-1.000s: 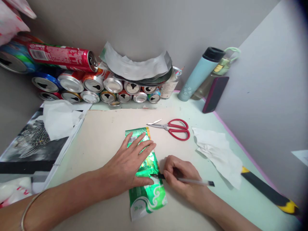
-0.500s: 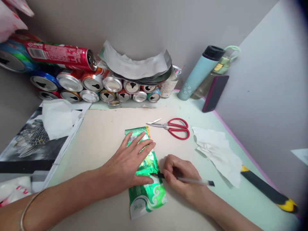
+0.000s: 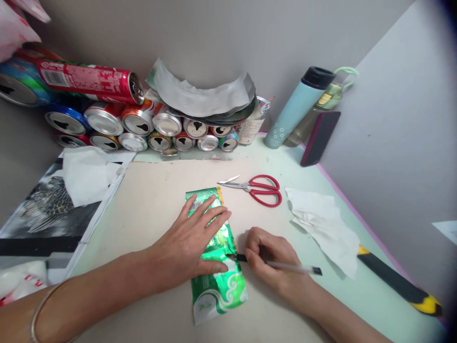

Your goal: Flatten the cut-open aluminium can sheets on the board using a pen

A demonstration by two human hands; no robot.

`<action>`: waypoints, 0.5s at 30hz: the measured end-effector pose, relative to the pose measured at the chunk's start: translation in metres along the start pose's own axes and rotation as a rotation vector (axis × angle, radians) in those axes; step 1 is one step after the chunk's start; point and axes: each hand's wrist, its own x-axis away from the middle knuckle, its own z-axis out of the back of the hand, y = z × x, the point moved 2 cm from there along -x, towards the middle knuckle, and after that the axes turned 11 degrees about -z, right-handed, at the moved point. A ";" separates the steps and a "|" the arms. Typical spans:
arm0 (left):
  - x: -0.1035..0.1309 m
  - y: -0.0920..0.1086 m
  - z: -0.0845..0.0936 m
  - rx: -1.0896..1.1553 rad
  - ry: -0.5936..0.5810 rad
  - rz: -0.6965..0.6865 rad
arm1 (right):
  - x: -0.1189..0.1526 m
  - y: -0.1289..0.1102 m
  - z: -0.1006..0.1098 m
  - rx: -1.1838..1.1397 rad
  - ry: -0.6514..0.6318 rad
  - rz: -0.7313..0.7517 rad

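A green metallic sheet with white swirls and an orange edge lies on a beige board. Pressed on its upper and middle part, my left hand has its fingers spread. To the right, my right hand grips a clear pen with black ends. The pen's tip points left and reaches the sheet's right edge, near my left thumb. Red-handled scissors lie above and to the right of the sheet, with a small loose blade-like piece beside their tips.
Stacked cans and curved metal sheets stand at the back. A blue bottle and a phone lean at the right. Crumpled tissue touches a black-yellow tool. A bird picture lies left.
My right hand has shifted slightly right with the pen. The slit or fold by the pen tip looks flatter. My left hand stays in place.
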 end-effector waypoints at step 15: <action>0.000 0.000 0.000 -0.007 -0.007 0.004 | 0.000 0.003 0.000 0.018 0.004 0.008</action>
